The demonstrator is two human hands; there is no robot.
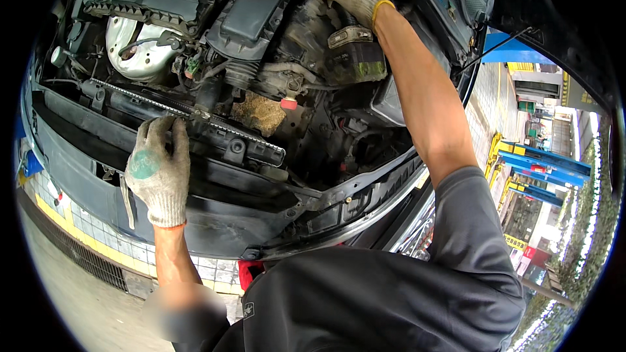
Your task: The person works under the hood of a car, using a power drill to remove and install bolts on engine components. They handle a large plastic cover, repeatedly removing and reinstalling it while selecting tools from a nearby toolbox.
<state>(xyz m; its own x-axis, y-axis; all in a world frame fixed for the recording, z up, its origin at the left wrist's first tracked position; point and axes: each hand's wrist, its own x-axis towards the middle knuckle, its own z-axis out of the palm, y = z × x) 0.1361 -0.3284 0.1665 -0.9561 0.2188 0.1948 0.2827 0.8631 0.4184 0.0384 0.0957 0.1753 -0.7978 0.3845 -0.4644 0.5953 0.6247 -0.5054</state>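
Leaning into the engine bay, my gloved left hand (158, 176) lies open on the radiator top support (215, 132) while my right hand (345, 1) is curled over the grimy hose (312, 10) deep at the back, nothing looks pulled out yet.

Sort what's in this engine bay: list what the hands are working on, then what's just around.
In hand:
left hand resting on the front crossmember
right hand reaching to the dirty hose deep in the bay

Around:
silver heat shield
black air duct
blue lifts outside
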